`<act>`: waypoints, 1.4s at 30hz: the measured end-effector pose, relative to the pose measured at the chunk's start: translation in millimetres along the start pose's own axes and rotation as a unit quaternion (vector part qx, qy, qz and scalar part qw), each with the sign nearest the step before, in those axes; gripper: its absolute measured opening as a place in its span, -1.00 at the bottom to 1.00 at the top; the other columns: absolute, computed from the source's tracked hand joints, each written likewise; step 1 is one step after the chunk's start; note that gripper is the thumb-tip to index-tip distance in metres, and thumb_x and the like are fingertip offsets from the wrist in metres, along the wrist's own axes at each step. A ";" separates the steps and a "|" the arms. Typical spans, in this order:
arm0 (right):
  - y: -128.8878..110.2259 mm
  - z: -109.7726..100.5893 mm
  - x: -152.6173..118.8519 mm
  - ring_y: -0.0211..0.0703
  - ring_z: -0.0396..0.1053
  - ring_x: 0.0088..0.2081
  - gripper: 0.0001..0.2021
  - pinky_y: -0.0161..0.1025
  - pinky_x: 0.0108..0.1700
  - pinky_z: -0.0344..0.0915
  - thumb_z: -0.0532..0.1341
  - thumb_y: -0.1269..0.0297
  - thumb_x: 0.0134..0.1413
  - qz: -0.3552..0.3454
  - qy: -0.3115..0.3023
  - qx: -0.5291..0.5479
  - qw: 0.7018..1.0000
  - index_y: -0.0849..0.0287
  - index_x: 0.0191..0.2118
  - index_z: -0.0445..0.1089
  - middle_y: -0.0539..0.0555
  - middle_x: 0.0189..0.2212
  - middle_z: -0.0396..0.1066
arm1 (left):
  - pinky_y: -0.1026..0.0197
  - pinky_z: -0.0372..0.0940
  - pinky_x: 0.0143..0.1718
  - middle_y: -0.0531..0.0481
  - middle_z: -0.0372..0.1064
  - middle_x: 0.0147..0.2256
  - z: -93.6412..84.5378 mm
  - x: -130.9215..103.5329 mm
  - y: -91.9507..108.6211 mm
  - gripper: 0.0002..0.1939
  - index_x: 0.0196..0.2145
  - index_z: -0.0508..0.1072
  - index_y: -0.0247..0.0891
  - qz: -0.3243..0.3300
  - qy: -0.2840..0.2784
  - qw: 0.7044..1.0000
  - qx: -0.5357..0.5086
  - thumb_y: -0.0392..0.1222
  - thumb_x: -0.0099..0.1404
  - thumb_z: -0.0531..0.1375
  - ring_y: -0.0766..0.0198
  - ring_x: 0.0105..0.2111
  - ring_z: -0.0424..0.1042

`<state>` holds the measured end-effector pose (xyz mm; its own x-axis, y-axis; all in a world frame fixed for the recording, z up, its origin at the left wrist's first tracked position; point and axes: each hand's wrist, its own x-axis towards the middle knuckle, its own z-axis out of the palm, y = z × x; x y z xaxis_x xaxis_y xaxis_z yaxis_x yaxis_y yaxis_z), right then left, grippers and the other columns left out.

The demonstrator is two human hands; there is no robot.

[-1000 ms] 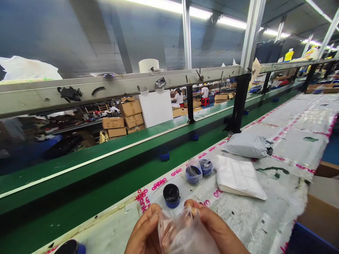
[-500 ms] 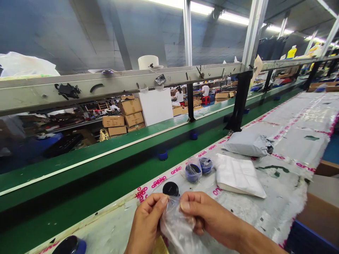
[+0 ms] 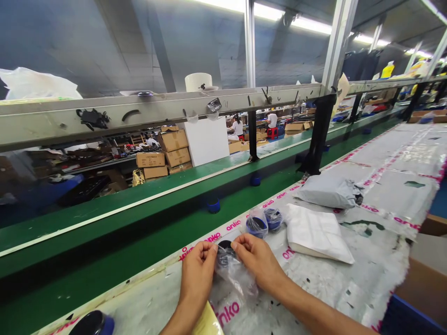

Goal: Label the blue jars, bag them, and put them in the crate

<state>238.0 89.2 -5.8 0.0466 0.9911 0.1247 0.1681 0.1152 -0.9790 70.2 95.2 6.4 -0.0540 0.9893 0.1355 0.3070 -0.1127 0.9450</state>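
Between my hands hangs a clear plastic bag point(image 3: 240, 279), its upper edge drawn apart. My left hand point(image 3: 196, 272) pinches one side of that edge, and my right hand point(image 3: 260, 261) pinches the other. At the bag's mouth is a round black cap-like piece point(image 3: 225, 244), partly covered by the film; how far inside it sits I cannot tell. Just beyond my right hand lie two blue-and-black round pieces in clear bags, a nearer one point(image 3: 256, 224) and a farther one point(image 3: 273, 217). Another blue-and-black round piece point(image 3: 93, 323) stands at the bottom left.
A stack of white bags point(image 3: 318, 232) and a grey package point(image 3: 326, 191) lie on the plastic-covered table point(image 3: 377, 253). Yellow material point(image 3: 207, 321) shows by my left forearm. Behind runs a green conveyor point(image 3: 146, 246) carrying blue pieces, below a metal rail point(image 3: 160, 109). People sit far back.
Both hands have moved forward, away from me, with the bag. Its edge is now stretched over the round black piece, which lay bare on the table before.
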 end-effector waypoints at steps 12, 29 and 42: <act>11.4 3.1 3.1 -0.09 0.38 -0.35 -0.83 -0.25 -0.32 0.19 0.08 0.28 0.19 -0.018 0.041 -0.073 0.996 0.16 -0.24 0.40 0.05 -0.38 0.48 | 0.33 0.00 -0.66 0.11 0.26 -0.65 -0.8 27.6 0.5 -0.64 -0.48 0.39 -0.23 -0.065 -0.079 0.993 0.059 0.13 0.21 0.16 0.34 -0.72 0.22; 5.3 -0.2 5.7 0.02 0.45 -0.15 -0.81 -0.23 -0.23 0.15 0.13 0.52 0.09 -0.022 -0.043 -0.418 0.907 0.22 -0.20 0.43 0.21 -0.17 0.51 | 0.15 0.14 -0.30 -0.07 0.53 -0.25 -15.1 18.1 10.5 -0.76 -0.23 0.51 -0.17 0.067 -0.094 0.912 0.393 -0.35 0.27 0.08 0.04 -0.24 0.48; 4.9 -14.2 -6.3 0.00 0.40 -0.10 -0.77 -0.15 -0.04 0.29 0.07 0.37 0.19 -0.118 -0.125 -0.151 0.973 0.19 -0.12 0.44 0.14 -0.14 0.49 | -0.15 0.14 0.28 -0.10 0.30 0.22 -28.1 -9.0 -23.1 -0.48 0.25 0.30 -0.11 0.144 -0.147 0.941 0.268 0.11 0.42 0.04 0.01 0.23 0.26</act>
<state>252.5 82.6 -9.1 -0.2634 0.9289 0.2603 0.4284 0.3544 -0.8312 36.9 86.3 -8.3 0.3457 0.9169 0.1996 0.7085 -0.3945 0.5851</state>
